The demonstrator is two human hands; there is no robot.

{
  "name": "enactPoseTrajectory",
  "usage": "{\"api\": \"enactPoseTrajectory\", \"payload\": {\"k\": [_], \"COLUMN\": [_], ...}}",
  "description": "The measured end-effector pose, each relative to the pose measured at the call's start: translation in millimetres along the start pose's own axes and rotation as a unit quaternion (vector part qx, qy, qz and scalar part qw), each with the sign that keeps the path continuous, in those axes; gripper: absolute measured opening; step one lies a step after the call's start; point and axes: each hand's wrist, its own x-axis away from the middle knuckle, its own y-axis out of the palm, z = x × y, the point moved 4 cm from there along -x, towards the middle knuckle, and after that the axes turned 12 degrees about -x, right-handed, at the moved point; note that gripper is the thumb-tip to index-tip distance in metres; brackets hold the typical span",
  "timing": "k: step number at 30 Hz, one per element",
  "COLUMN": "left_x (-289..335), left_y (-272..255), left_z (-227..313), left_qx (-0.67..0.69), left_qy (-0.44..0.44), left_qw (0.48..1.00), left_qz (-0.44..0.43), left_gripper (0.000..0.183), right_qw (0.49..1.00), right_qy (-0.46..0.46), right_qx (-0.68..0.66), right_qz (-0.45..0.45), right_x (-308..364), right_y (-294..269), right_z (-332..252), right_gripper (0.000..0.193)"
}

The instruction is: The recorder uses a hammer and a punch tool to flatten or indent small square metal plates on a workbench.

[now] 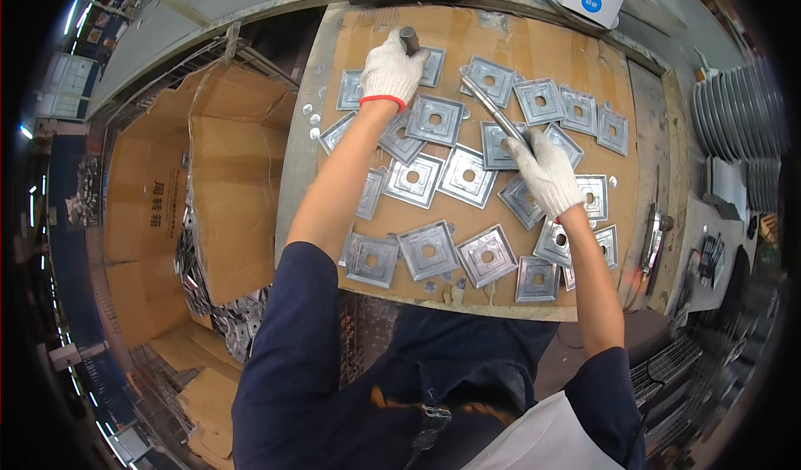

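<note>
Cardboard-topped bench (501,36) strewn with square metal plates (428,250), holes in their middles. Left hand (390,71), gloved, at eleven o'clock, fist wrapped round a dark metal cylinder (409,39). Right hand (546,172) at centre, fingers clenched on a thin rod (492,111) pointing toward eleven o'clock.

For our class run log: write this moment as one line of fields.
left hand: grips dark cylinder | right hand: holds metal rod | square metal plates: spread on cardboard-covered bench
</note>
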Motion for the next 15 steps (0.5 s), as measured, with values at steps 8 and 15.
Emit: {"api": "enactPoseTrajectory", "payload": {"k": [8, 15], "left_x": [-1.0, -3.3], "left_y": [-1.7, 6.1], "left_z": [5.9, 20.3], "left_qx": [-0.012, -0.024], "left_qy": [-0.018, 0.008], "left_qw": [0.999, 0.998], "left_qz": [-0.036, -0.058], "left_gripper": [0.045, 0.044], "right_qw": [0.955, 0.96], "right_qy": [-0.243, -0.145], "right_qx": [-0.094, 0.237], "right_qz": [0.142, -0.013], "right_x": [-48.2, -122.3], "right_y": [-4.2, 20.1], "right_z": [-131.4, -110.8], "right_gripper": [0.048, 0.056]}}
